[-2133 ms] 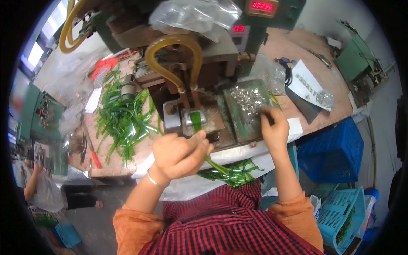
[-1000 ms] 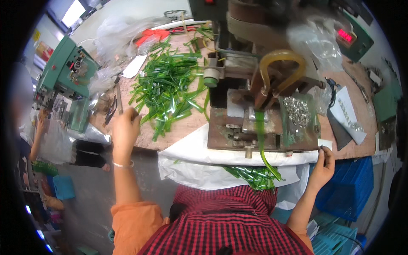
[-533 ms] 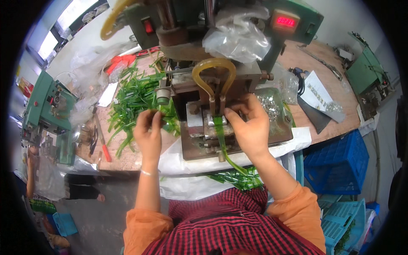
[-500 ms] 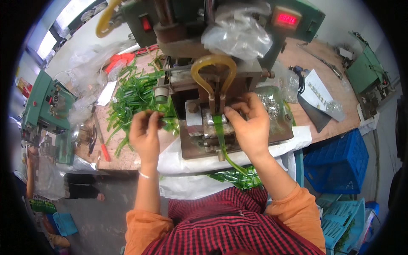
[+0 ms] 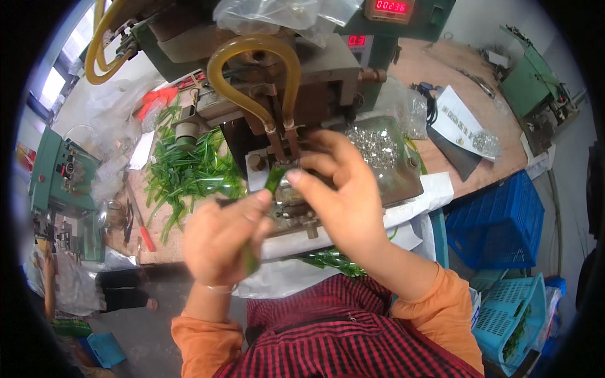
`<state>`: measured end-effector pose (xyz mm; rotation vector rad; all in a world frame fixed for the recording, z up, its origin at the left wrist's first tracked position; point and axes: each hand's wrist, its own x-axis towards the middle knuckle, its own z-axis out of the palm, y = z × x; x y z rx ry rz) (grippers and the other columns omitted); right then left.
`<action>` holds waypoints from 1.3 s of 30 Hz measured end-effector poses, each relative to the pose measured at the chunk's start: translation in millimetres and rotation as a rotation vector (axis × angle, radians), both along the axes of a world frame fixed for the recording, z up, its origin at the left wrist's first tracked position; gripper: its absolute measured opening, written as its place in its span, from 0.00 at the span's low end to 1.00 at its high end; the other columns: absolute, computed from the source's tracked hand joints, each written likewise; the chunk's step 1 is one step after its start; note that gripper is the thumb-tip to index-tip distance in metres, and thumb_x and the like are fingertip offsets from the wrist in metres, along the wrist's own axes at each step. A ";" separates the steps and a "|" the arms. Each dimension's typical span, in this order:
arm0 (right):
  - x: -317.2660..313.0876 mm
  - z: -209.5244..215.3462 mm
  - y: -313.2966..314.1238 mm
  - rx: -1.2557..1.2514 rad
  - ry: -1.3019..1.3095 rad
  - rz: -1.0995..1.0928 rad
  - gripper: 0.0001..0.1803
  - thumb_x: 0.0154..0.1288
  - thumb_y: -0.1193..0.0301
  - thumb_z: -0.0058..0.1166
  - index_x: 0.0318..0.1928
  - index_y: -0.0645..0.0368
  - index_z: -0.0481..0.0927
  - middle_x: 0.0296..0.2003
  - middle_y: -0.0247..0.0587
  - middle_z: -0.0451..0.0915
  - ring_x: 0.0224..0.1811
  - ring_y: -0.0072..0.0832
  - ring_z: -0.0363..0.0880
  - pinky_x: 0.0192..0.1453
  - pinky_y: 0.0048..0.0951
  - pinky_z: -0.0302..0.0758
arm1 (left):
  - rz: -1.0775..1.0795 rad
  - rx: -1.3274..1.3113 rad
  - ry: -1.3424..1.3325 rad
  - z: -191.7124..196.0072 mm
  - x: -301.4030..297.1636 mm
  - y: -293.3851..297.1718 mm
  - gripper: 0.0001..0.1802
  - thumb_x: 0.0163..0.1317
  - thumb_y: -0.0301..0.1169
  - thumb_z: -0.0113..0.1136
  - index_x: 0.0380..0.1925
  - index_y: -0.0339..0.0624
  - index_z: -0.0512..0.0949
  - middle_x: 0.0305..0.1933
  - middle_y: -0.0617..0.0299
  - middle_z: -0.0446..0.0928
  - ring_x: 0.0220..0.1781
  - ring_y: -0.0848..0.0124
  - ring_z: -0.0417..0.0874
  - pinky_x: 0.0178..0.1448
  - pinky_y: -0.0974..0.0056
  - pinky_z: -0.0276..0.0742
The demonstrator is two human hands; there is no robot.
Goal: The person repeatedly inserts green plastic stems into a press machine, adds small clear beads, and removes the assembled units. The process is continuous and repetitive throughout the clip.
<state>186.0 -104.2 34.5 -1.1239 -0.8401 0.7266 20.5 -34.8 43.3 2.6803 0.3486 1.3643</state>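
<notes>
Lying at about eight o'clock from the upper end of the held green strip (image 5: 275, 179), a red-handled tool (image 5: 146, 239) is seen on the bench (image 5: 435, 63). At nine o'clock, a pile of green strips (image 5: 201, 167) is heaped, glossy and tangled; thin, very light plastic film may be supposed, and strips could slide over or cling to one another when separated. Between seven and eight o'clock, the left hand (image 5: 227, 236) is blurred, its thumb and fingers drawn together on the green strip, whose upper end is held out beyond the thumb; a green length is also shown under the palm. Little weight should be felt. Sagging or twisting is likely if a soft strip is gripped far from its end, so a flat pinch across its width, near the upper end, would be preferred; creases could be left by squeezing hard. At twelve o'clock, a looped yellow hose (image 5: 252, 41) is carried in front of the machine (image 5: 321, 75). Just past three o'clock, the right hand (image 5: 343, 195) is curled beside the strip's end, thumb and fingers narrowly spaced; whether anything is pinched there cannot be told. Between two and three o'clock, small shiny metal pieces (image 5: 375, 148) are spread in a tray (image 5: 397, 186).
</notes>
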 end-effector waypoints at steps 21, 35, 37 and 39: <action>31.3 9.5 -11.3 -0.034 0.222 0.251 0.30 0.60 0.83 0.55 0.65 0.70 0.68 0.55 0.48 0.79 0.60 0.32 0.75 0.60 0.30 0.73 | -0.034 0.142 0.282 11.0 9.0 7.4 0.02 0.57 0.27 0.66 0.27 0.48 0.82 0.39 0.62 0.87 0.23 0.75 0.77 0.21 0.65 0.66; 110.6 -97.8 -59.1 -0.401 -0.926 -0.469 0.10 0.53 0.76 0.64 0.38 0.59 0.85 0.37 0.48 0.82 0.44 0.45 0.79 0.52 0.39 0.74 | -0.196 0.364 0.015 -40.3 33.5 16.9 0.14 0.51 0.31 0.75 0.35 0.43 0.79 0.42 0.51 0.85 0.19 0.78 0.71 0.21 0.72 0.62; 102.4 -98.2 -49.2 -0.420 -1.098 -0.512 0.09 0.52 0.75 0.65 0.36 0.61 0.84 0.35 0.50 0.80 0.43 0.49 0.76 0.53 0.44 0.72 | -0.175 0.305 -0.009 -44.8 27.9 12.9 0.14 0.51 0.31 0.74 0.37 0.43 0.80 0.45 0.50 0.85 0.19 0.78 0.71 0.21 0.72 0.62; 106.3 -102.4 -48.1 -0.482 -1.141 -0.500 0.07 0.52 0.75 0.64 0.31 0.64 0.81 0.34 0.53 0.78 0.43 0.52 0.75 0.51 0.48 0.71 | -0.136 0.171 -0.047 -51.7 21.9 0.1 0.15 0.52 0.30 0.74 0.39 0.42 0.82 0.49 0.50 0.84 0.19 0.78 0.70 0.22 0.72 0.63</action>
